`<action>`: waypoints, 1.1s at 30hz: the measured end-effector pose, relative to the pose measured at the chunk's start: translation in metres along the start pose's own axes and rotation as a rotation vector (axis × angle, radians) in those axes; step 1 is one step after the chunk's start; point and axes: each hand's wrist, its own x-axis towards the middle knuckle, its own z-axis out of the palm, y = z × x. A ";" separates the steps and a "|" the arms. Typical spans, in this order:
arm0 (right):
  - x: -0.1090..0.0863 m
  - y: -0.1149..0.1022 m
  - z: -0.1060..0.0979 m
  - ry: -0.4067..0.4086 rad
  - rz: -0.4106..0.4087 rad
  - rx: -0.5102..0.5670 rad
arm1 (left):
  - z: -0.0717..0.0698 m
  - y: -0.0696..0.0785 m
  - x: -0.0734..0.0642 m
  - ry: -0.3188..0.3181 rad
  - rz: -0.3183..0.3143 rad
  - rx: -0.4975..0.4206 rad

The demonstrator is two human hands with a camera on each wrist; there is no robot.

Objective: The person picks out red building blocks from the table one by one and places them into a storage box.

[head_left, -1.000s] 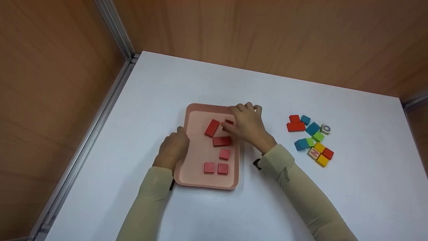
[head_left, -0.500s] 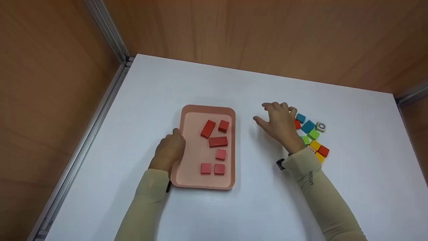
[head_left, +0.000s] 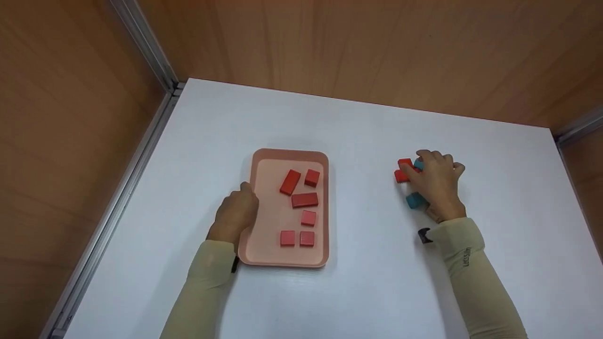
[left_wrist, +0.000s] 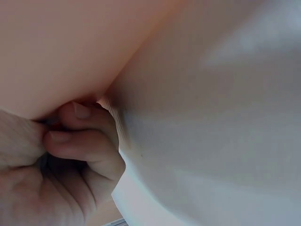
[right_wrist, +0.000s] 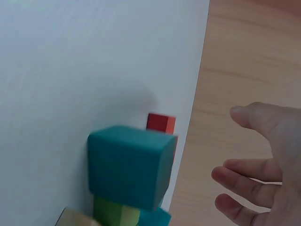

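Observation:
My left hand (head_left: 236, 211) holds the left side of a pink tray (head_left: 271, 226); in the left wrist view its fingers (left_wrist: 84, 146) curl at the tray's edge. Inside the tray lie two long red blocks (head_left: 290, 182), a red cube (head_left: 312, 178) and several pinkish-red cubes (head_left: 308, 218). Over a cluster of toy blocks at the right hovers my right hand (head_left: 438, 181), fingers spread and nothing between them. Red blocks (head_left: 401, 176) and a teal block (head_left: 415, 200) show beside it. That teal block (right_wrist: 127, 167) looms close in the right wrist view; the hand hides most others.
Everything rests on a white table (head_left: 367, 263). A wooden panel (head_left: 358, 47) rises behind its far edge, and another wooden panel (head_left: 70, 117) stands on the left with a metal rail (head_left: 141, 37) at the corner.
My right hand has moved right from above the tray to the block cluster, leaving the red cube in the tray. My left hand stays on the tray's side. The head view has shifted slightly.

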 end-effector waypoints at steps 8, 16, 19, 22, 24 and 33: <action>-0.003 0.012 0.006 -0.054 0.064 -0.012 | -0.001 -0.002 0.001 -0.008 -0.009 -0.003; -0.005 0.013 0.023 -0.054 0.057 -0.113 | 0.001 -0.001 0.004 0.023 0.011 0.072; -0.006 0.011 0.024 -0.055 0.065 -0.134 | 0.000 0.000 0.003 0.026 0.015 0.069; -0.007 0.011 0.024 -0.064 0.077 -0.145 | 0.000 0.000 0.003 0.031 0.018 0.074; -0.007 0.010 0.025 -0.074 0.084 -0.149 | 0.000 0.000 0.003 0.032 0.022 0.076; -0.006 0.007 0.025 -0.073 0.082 -0.127 | -0.002 0.000 0.002 0.018 0.004 0.043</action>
